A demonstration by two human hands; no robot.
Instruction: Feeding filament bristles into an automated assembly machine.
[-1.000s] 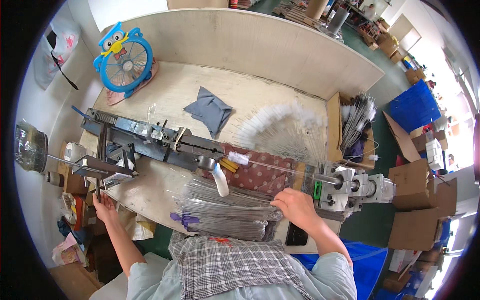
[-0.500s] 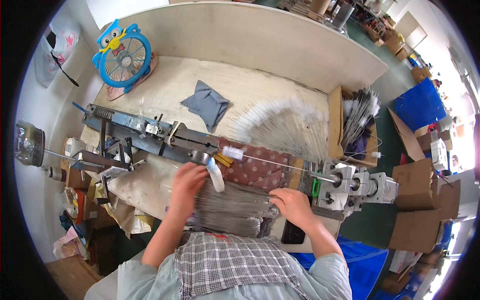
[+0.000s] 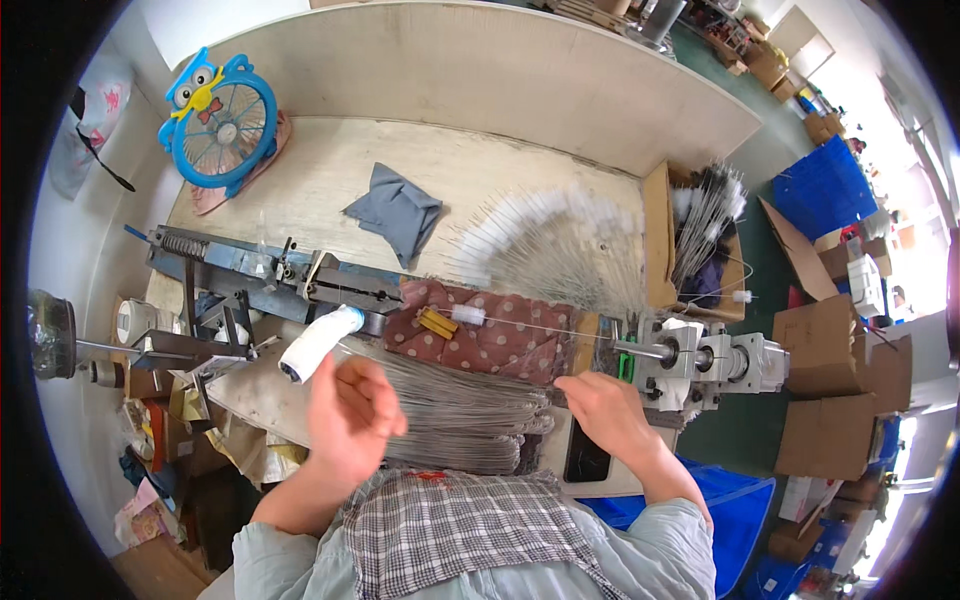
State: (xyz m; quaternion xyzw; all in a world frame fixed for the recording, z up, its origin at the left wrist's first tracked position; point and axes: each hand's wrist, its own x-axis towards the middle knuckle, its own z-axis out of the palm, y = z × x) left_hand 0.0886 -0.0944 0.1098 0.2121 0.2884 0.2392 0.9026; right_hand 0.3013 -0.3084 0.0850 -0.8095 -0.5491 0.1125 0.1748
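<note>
My left hand has loosely curled fingers with nothing in them, just beside a white-wrapped lever handle. That handle angles down and left from the metal clamping fixture. My right hand pinches thumb and forefinger together at the right end of a thick bundle of thin twisted wires; whatever lies between the fingertips is too small to make out. A small white-bristled brush sits over a dotted brown cloth pad. Its thin wire stem runs right to the metal spindle.
Finished white brushes lie fanned out behind the pad, beside a cardboard box of more. A yellow block, grey cloth, blue fan and dark phone are on the table.
The lever handle has swung left, away from the wire bundle. My left hand has moved down and left. The brush now lies farther from the fixture's jaws. My right hand has shifted slightly right.
</note>
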